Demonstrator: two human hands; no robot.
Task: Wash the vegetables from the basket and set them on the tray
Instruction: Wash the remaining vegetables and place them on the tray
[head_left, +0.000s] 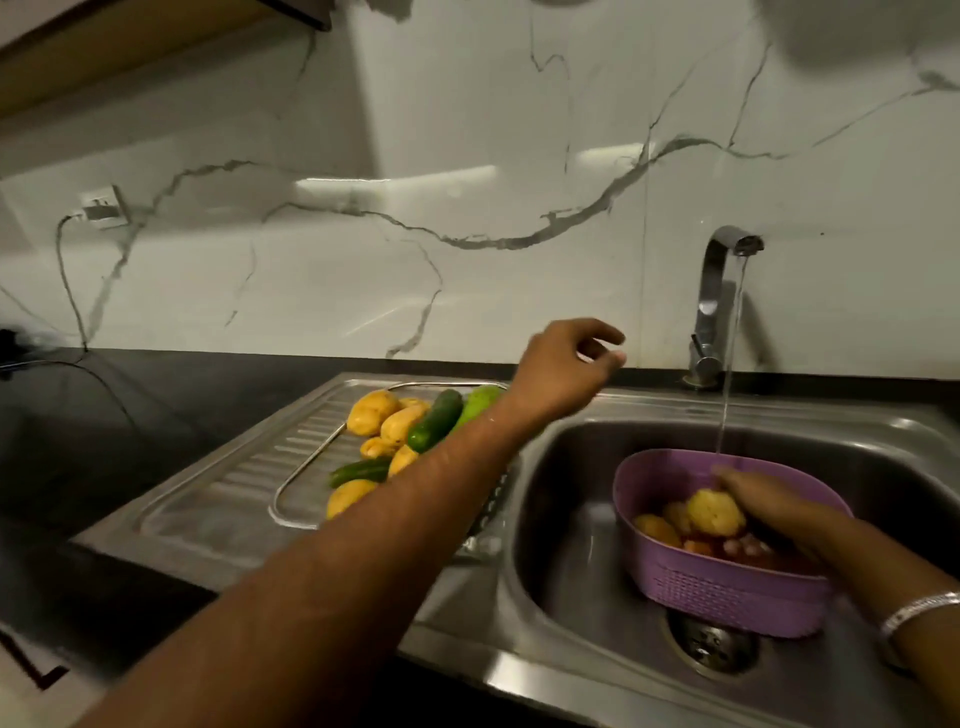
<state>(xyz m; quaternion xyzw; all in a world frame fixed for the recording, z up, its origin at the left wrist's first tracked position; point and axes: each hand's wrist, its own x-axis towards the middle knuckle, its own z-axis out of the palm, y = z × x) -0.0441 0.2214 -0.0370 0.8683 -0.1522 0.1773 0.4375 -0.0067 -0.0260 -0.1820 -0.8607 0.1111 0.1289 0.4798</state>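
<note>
A purple plastic basket (727, 592) stands in the steel sink (571, 467) under the running tap (719, 291). Inside it my right hand (763, 501) grips a yellow potato (714, 512); other potatoes (657, 530) and something red lie below. My left hand (563, 366) hovers empty, fingers loosely curled, above the sink's left rim near the tray. The wire tray (291, 493) on the drainboard holds several potatoes (371, 410), a dark cucumber (435, 421), a smaller cucumber (358, 472) and a light green vegetable (475, 408).
Water streams (727, 395) from the tap onto the basket's far rim. The sink drain (714, 644) lies in front of the basket. A black counter (104, 415) stretches left, with a cable (72, 291) running from a wall socket (104, 205).
</note>
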